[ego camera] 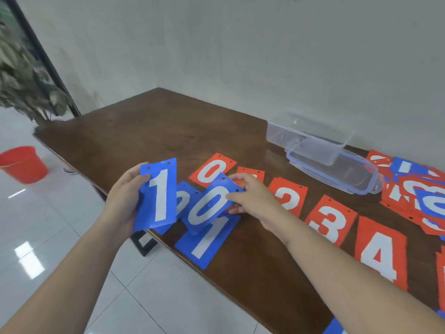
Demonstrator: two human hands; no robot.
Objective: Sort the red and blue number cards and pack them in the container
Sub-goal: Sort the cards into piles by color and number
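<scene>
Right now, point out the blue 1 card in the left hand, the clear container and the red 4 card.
blue 1 card [157,196], head view, white digit.
clear container [310,132], head view, near wall.
red 4 card [380,254], head view, card middle.

Blue cards [157,196] and red cards [331,220] with white numerals, dark brown table [149,131], red bucket [24,163]

- Dark brown wooden table [168,131] in front of me, far edge against the wall.
- Red cards in a row on it: 0 [212,171], 2 [287,197], 3 [331,221], 4 [381,254]. One more red card [250,172] between 0 and 2, digit hidden.
- Blue 1 card [207,239] flat near the front edge; another blue card [185,194] just left of it, mostly covered.
- Clear plastic container [308,130] at the back; its blue-rimmed lid [337,172] leans against it.
- Mixed red and blue pile [414,196] at the far right, overlapping.
</scene>
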